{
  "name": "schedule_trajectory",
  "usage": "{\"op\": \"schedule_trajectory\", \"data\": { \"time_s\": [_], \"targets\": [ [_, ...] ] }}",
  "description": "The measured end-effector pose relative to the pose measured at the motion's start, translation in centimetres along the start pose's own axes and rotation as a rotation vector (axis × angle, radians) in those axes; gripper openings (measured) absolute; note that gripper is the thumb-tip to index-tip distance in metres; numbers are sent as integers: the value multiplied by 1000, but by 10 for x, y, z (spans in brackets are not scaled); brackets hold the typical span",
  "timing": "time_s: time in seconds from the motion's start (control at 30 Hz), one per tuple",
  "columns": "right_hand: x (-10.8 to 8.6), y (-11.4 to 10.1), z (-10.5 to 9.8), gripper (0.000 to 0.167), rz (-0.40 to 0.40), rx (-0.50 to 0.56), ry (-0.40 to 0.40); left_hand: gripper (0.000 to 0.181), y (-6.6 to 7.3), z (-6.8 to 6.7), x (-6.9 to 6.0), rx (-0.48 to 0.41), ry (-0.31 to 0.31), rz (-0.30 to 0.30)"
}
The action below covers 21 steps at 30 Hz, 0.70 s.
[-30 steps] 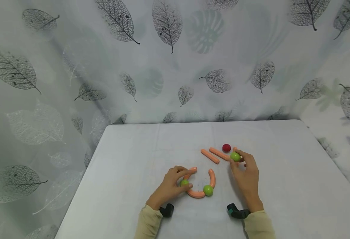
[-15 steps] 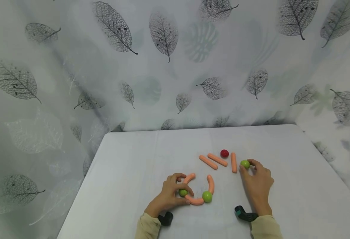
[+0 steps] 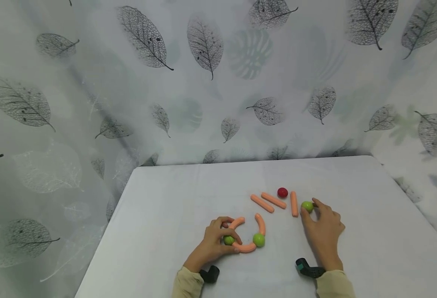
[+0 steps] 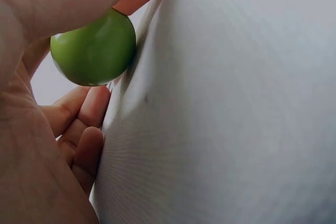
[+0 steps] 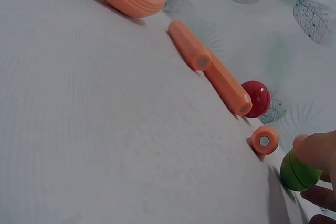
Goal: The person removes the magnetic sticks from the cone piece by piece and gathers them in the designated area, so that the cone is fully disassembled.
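Observation:
My left hand (image 3: pixel 212 242) is bent over the left side of a partial ring. Its thumb and a finger pinch the lower curved orange magnetic rod (image 3: pixel 246 248) beside a green magnetic ball (image 4: pixel 94 48), which is partly covered in the head view. Another curved rod (image 3: pixel 237 222) rises from that ball, near my fingers. At the ring's right, a second green ball (image 3: pixel 258 239) joins a third curved rod (image 3: pixel 260 224). Farther right, my right hand (image 3: pixel 323 231) holds a separate green ball (image 3: pixel 307 206) between thumb and fingers, at or close to the table surface.
Straight orange rods (image 3: pixel 262 203) lie behind the ring, one of them upright in direction beside the right-hand ball, with a round magnet in its end (image 5: pixel 264 141). A red ball (image 3: pixel 282 192) sits behind them. Leaf-patterned curtain (image 3: pixel 218 82) hangs behind the white table (image 3: pixel 158 198).
My right hand has moved right, carrying its green ball away from the straight rods. My left hand stays at the ring, its fingers closer in. The ring's right rod has tilted slightly left.

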State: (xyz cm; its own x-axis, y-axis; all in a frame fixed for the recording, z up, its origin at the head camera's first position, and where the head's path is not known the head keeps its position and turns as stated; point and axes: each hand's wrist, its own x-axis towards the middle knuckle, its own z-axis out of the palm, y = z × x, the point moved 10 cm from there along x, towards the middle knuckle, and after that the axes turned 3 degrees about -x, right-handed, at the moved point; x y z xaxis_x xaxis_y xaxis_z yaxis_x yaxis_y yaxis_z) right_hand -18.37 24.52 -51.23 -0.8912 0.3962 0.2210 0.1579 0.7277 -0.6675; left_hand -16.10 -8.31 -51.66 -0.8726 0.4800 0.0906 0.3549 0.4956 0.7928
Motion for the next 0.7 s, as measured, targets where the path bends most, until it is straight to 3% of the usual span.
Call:
{"op": "schedule_trajectory", "data": {
  "time_s": [0.23,0.4,0.53,0.7],
  "targets": [
    [-5,4,-4,52,30,7,-4,17,-1,4,-1,1,0,-17],
    [-6,-10,-16,44,-34,94,92,17,4,1,0,42,7,-12],
    [-12,-42,-20,40,-212,181,94,16,9,0,1,132,-8,-10],
    [-30,-93,-2,42,-594,181,-122,13,14,-4,3,261,-48,-9]
  ]
}}
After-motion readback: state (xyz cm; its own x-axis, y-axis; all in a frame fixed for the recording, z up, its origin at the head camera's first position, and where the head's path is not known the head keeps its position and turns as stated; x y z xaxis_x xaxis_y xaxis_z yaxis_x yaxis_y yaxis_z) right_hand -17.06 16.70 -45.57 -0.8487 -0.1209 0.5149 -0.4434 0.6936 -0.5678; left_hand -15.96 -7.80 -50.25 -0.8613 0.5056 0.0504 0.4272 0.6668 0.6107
